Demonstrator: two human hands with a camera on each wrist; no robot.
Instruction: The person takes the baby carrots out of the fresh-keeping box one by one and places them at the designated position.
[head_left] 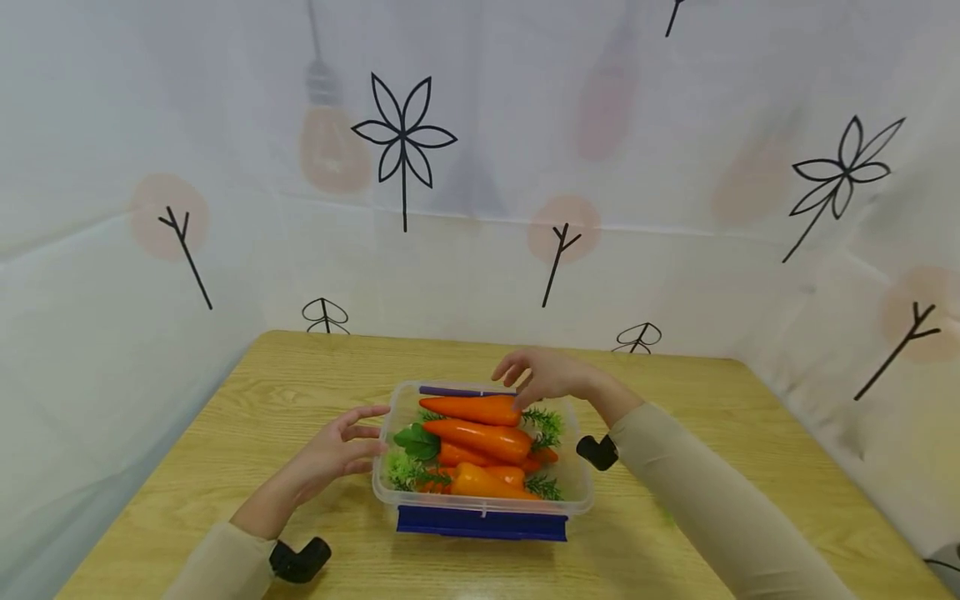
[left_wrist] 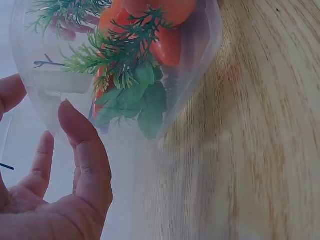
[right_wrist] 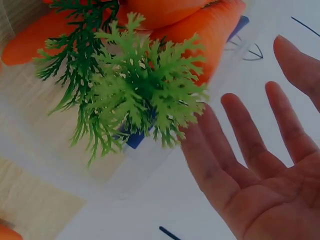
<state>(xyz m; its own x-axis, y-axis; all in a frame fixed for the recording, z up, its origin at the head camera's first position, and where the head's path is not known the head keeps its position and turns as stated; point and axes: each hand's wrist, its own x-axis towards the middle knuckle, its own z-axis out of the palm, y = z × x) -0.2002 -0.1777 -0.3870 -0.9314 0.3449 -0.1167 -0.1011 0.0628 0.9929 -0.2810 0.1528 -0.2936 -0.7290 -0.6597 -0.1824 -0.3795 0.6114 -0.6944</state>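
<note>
A clear plastic container (head_left: 487,504) with blue latches holds several orange carrots (head_left: 480,439) with green feathery tops, lying across it. My left hand (head_left: 333,454) is at the container's left side, fingers spread and fingertips right at the rim. In the left wrist view its thumb (left_wrist: 82,130) overlaps the clear wall, with leaves (left_wrist: 135,100) visible behind. My right hand (head_left: 551,373) hovers over the far right part, fingertips by the thick end of the farthest carrot (head_left: 468,408). The right wrist view shows its fingers (right_wrist: 250,135) apart, holding nothing, beside a bright green carrot top (right_wrist: 145,85).
The container stands on a wood-grain table (head_left: 300,383). A white patterned cloth (head_left: 480,275) hangs behind the table and along its sides. An orange piece (right_wrist: 7,233) shows in the lower left corner of the right wrist view, outside the container.
</note>
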